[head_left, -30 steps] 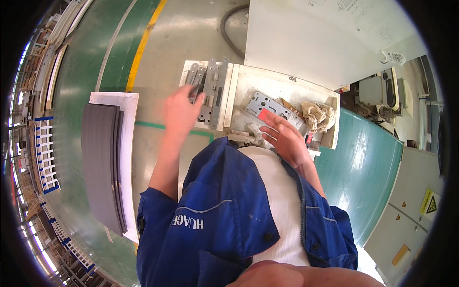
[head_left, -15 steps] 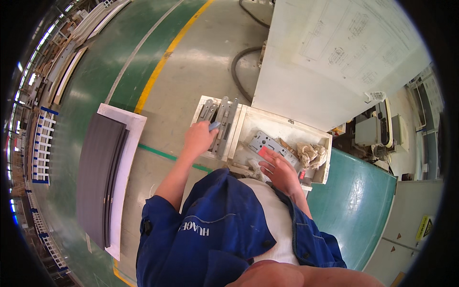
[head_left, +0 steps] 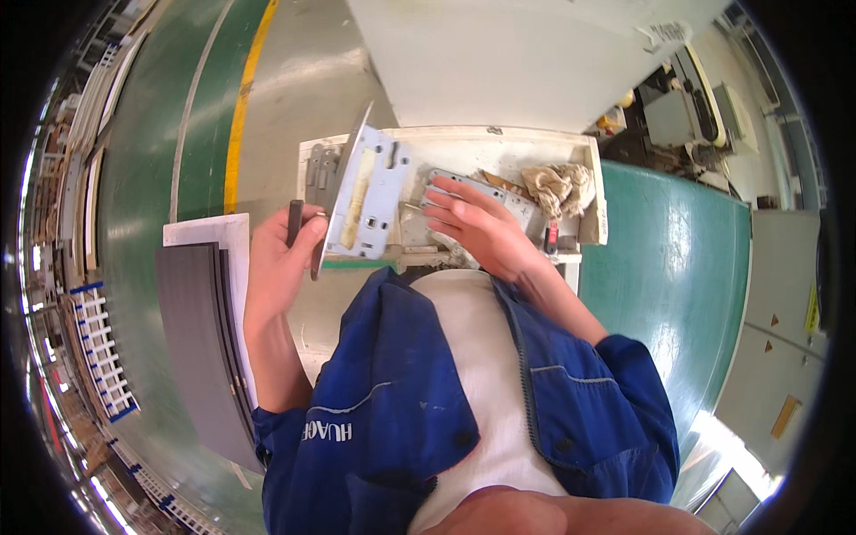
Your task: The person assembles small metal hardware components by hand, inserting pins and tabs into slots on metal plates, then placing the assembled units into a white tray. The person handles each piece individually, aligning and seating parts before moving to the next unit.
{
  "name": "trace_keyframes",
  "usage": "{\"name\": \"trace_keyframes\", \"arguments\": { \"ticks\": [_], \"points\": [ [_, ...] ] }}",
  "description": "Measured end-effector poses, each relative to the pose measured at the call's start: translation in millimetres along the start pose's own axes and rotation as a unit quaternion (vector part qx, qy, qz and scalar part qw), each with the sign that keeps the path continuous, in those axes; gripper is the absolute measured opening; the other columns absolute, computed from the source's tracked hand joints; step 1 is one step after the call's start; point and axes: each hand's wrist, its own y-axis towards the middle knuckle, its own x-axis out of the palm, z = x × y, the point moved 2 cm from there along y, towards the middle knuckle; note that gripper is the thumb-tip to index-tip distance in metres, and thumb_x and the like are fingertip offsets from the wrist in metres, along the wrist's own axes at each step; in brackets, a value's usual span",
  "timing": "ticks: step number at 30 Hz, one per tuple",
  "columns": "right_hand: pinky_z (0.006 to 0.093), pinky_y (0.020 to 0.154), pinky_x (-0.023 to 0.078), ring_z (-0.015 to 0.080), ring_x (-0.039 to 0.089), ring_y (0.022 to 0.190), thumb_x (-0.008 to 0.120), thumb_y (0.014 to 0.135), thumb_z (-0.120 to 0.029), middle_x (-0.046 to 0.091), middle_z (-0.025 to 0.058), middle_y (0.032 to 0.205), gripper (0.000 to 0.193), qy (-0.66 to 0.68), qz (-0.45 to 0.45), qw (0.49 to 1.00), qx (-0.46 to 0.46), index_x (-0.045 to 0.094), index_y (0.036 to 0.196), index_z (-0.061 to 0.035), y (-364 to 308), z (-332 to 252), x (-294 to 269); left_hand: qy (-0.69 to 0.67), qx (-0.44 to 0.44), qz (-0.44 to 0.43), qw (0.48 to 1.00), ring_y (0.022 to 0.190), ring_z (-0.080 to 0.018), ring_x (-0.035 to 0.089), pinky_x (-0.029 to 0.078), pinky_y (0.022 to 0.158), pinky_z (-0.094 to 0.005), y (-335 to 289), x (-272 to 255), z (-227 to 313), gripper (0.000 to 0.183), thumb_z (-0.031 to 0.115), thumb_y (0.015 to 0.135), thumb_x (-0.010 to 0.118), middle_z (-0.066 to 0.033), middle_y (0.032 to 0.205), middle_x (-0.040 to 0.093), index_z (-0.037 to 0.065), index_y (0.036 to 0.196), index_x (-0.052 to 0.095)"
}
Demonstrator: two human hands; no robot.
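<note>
My left hand (head_left: 283, 263) is closed around the edge of a grey mortise lock (head_left: 382, 192), which is raised and tilted above the box. Its long faceplate is toward the palm, and the flat case with holes and a yellowish strip points right. A dark narrow bar (head_left: 294, 221) also shows at the left fingers; its kind I cannot make out. My right hand (head_left: 490, 234) is open, fingers stretched toward the held lock and apart from it. Behind those fingers, a second flat grey lock case (head_left: 517, 201) lies in the white box (head_left: 464, 138), partly hidden.
Crumpled beige cloth (head_left: 558, 187) lies at the box's right end, near a red-and-black item (head_left: 551, 236). More metal lock parts (head_left: 321, 169) stand at its left end. Beyond rises a large white panel (head_left: 499, 71). Dark boards (head_left: 196, 348) are stacked at the left.
My left hand has lifted the lock out of the box's left end and moved left with it. My right hand has come up and left, off the second lock case. The view has shifted.
</note>
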Motion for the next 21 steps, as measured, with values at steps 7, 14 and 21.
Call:
{"name": "trace_keyframes", "arguments": {
  "ticks": [7, 14, 21],
  "points": [
    [0.0511, 0.117, 0.038, 0.0353, 0.05, 0.138, 0.056, 0.101, -0.04, 0.051, 0.0191, 0.149, 0.066, 0.164, -0.042, 0.983, -0.066, 0.039, 0.152, -0.0026, -12.6, -21.6, 12.0, -0.129, -0.019, -0.189, 0.973, 0.063, -0.0043, 0.052, 0.038, 0.056, -0.0188, 27.0, 70.5, -11.4, 0.03, 0.025, 0.1, 0.068, 0.0001, 0.083, 0.066, -0.002, 0.112, 0.065],
    [0.0546, 0.118, 0.037, 0.0409, 0.047, 0.139, 0.062, 0.094, -0.036, 0.049, 0.0245, 0.148, 0.074, 0.294, -0.053, 0.945, -0.134, 0.035, 0.154, -0.0021, -28.1, -32.5, -4.6, -0.201, -0.057, -0.198, 0.958, 0.063, -0.0053, 0.049, 0.037, 0.056, -0.0215, 44.0, 122.5, -11.7, 0.024, 0.023, 0.107, 0.055, -0.0016, 0.083, 0.064, 0.0, 0.105, 0.062],
    [0.0547, 0.118, 0.038, 0.0389, 0.048, 0.138, 0.061, 0.096, -0.038, 0.05, 0.0237, 0.147, 0.072, 0.276, -0.033, 0.951, -0.139, 0.035, 0.155, -0.0056, -38.6, -36.4, -18.1, -0.228, -0.075, -0.188, 0.953, 0.061, -0.0057, 0.044, 0.034, 0.055, -0.0213, 43.9, 142.2, -6.4, 0.025, 0.027, 0.101, 0.067, 0.0017, 0.078, 0.058, 0.001, 0.101, 0.065]
  ]
}}
